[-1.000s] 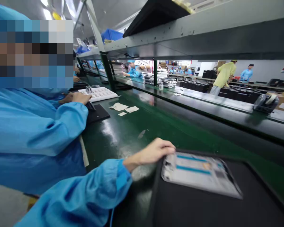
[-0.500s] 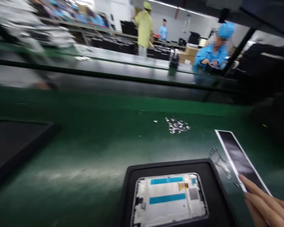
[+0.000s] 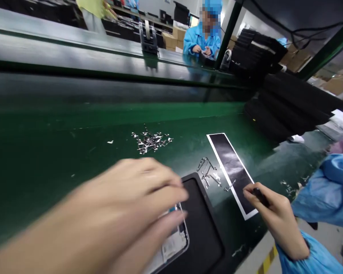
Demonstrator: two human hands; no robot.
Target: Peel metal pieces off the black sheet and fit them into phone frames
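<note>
My left hand [image 3: 125,213], blurred, reaches in from the lower left above the metal device frame [image 3: 174,243] and hides much of it. Its fingers and thumb are slightly apart, with nothing seen between them. The frame lies in a black tray [image 3: 201,228]. At the right, my right hand [image 3: 277,213] is closed on a small black tool [image 3: 260,197] by the lower end of a dark strip sheet with white edges [image 3: 231,163]. Thin dark pieces [image 3: 208,173] lie between tray and sheet.
A pile of small black and white bits [image 3: 151,141] lies on the green table [image 3: 74,140]. A tape dispenser [image 3: 148,38] stands on the back ledge. Black trays [image 3: 254,49] are stacked behind at the right. A person in blue [image 3: 202,38] sits across; a blue sleeve [image 3: 328,186] is at the right.
The view has swung right, so table items appear further left. My left hand has come in over the device frame. My right hand now shows more fully, with a black tool in it.
</note>
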